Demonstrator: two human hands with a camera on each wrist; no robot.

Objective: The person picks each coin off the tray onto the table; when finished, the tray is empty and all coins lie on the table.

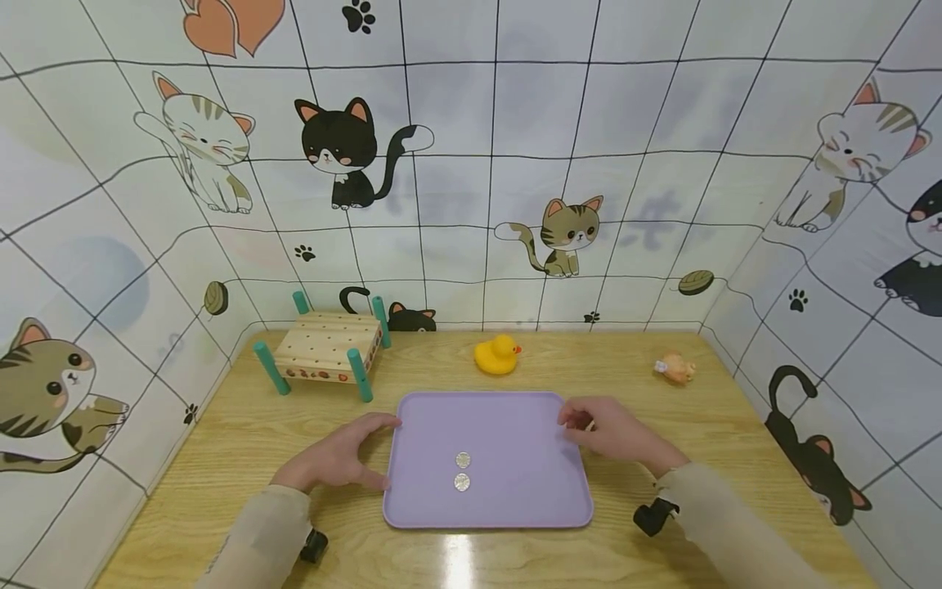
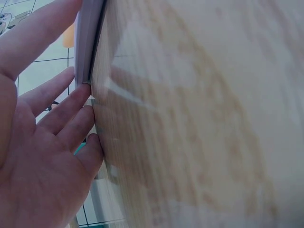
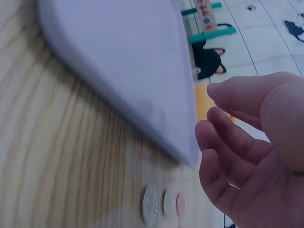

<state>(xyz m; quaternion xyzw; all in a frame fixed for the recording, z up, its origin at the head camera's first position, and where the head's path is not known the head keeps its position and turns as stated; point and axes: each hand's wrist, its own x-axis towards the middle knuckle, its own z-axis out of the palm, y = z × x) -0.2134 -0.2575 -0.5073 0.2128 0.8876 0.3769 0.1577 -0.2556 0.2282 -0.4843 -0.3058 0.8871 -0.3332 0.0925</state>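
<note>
A lilac tray (image 1: 515, 458) lies flat on the wooden table, with two silver coins (image 1: 462, 470) on its left half, one behind the other. My left hand (image 1: 342, 454) is at the tray's left side, thumb and fingers spread apart, fingertips right at the rim. In the left wrist view, the straight fingers (image 2: 71, 111) reach toward the tray's edge (image 2: 88, 47). Over the tray's right rim hovers my right hand (image 1: 607, 429), its fingers loosely bent and holding nothing. Below that hand, the right wrist view shows two silver discs (image 3: 150, 205) and a reddish one (image 3: 180, 204) on the table beside the tray.
Behind the tray sits a yellow rubber duck (image 1: 497, 355). A small wooden toy bed (image 1: 327, 339) with green posts stands at the back left, and a small orange-pink figure (image 1: 675, 368) at the back right. Cat-printed walls (image 1: 471, 188) enclose the table (image 1: 221, 458).
</note>
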